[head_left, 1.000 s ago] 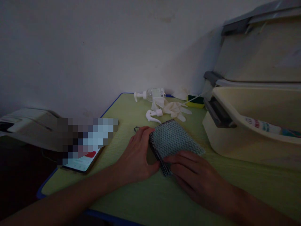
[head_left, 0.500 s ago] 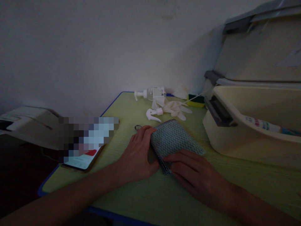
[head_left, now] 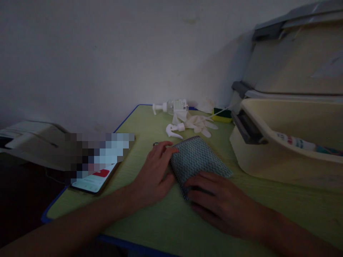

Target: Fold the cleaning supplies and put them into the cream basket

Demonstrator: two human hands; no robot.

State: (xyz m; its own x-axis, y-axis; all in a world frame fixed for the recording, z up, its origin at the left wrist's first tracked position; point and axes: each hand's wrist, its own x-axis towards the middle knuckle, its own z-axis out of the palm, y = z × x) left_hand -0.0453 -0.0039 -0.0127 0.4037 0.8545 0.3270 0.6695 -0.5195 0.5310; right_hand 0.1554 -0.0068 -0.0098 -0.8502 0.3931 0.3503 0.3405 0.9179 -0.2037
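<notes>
A blue-grey woven scrubbing sponge (head_left: 200,159) with a dark checked edge lies flat on the table in front of me. My left hand (head_left: 158,173) rests at its left edge, fingertips touching the far left corner and the thumb stretched apart. A small loop shows partly behind those fingers. Over the near corner lies my right hand (head_left: 217,200), fingers loosely bent and spread, their tips on the sponge's surface and edge. Just beyond the sponge is a white trigger spray head (head_left: 174,130).
Behind lie a pump bottle (head_left: 175,106) on its side, pale gloves (head_left: 199,124) and a yellow-green sponge (head_left: 222,115). A cream bin (head_left: 252,164) with a tube inside stands on the right. A lit phone (head_left: 91,182) lies at the table's left edge.
My left thumb has come away from the sponge's edge, and the left hand has shifted slightly left. My right fingers have spread and loosened. The sponge has hardly moved.
</notes>
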